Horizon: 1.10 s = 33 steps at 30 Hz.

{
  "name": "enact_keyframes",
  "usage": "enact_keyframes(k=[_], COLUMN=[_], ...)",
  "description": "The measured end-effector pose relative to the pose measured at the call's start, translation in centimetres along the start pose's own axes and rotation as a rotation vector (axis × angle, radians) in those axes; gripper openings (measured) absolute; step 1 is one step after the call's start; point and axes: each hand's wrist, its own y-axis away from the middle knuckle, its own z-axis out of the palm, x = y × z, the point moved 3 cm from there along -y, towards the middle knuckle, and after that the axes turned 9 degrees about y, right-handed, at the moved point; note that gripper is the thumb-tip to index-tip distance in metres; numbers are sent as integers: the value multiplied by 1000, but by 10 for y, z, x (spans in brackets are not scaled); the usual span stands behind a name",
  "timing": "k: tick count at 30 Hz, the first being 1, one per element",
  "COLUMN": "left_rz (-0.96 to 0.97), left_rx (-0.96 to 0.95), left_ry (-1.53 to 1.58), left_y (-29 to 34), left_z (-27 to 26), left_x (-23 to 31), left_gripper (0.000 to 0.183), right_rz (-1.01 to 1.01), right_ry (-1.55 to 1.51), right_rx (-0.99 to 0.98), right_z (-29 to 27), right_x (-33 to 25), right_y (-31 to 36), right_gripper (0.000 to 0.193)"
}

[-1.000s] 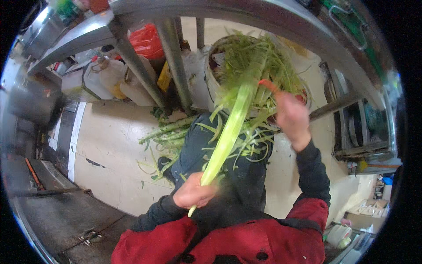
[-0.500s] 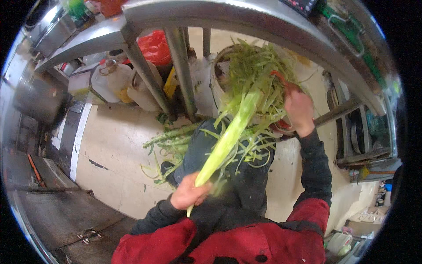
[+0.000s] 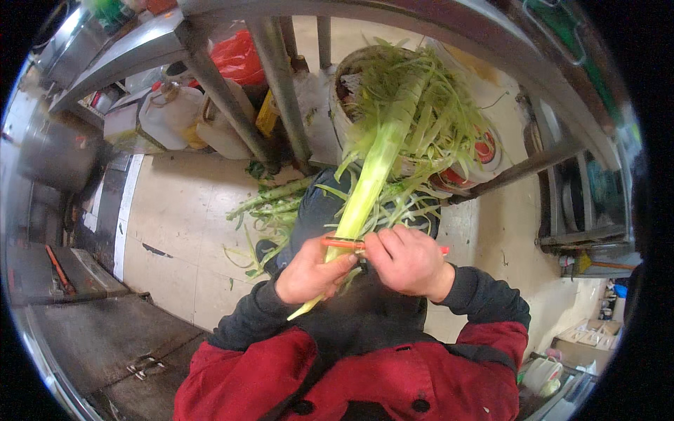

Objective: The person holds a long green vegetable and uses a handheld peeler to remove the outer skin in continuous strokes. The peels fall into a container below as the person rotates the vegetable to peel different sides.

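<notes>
A long pale green celtuce stalk [image 3: 373, 170] slants from my lap up over a bucket [image 3: 336, 116] heaped with green peelings [image 3: 453, 116]. My left hand [image 3: 309, 272] is closed round the stalk's near, narrow end, whose tip sticks out below the fingers. My right hand [image 3: 408, 261] grips a red-orange peeler [image 3: 344, 243], its head lying across the stalk just beyond my left hand. The far end of the stalk rests among or above the peelings; I cannot tell which. More peelings hang over the bucket's near side by my knees.
Several green stalks [image 3: 274, 200] and loose strips lie on the floor left of my leg. Steel table legs [image 3: 284, 84] stand ahead. Beyond them are plastic jugs [image 3: 168, 116] and a red bag [image 3: 237, 57]. A red and white tub [image 3: 484, 158] sits right of the bucket.
My right hand has come back with the peeler from the stalk's far end, over the bucket, to beside my left hand. My left hand still holds the near end.
</notes>
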Motion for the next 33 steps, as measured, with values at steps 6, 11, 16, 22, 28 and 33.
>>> enact_keyframes(k=[6, 11, 16, 22, 28, 33], left_rz=[-6, -49, 5, -77, 50, 12], left_rx=[2, 94, 32, 62, 153, 121], left_ry=[-24, -91, -117, -110, -378, -290], left_y=[12, 13, 5, 22, 28, 26], left_z=[3, -6, 0, 0, -13, -6], left_x=[-8, -13, -13, -29, -32, -31], left_gripper=[20, 19, 22, 22, 27, 29], right_rz=[445, 494, 91, 372, 416, 398], right_ry=[217, 232, -26, 194, 353, 291], right_rx=[-54, 38, -123, -87, 36, 28], right_z=[48, 35, 7, 45, 60, 11], right_x=[154, 162, 27, 123, 221, 129], right_y=[8, 8, -4, -6, 8, -6], right_gripper=[10, 11, 8, 9, 9, 11])
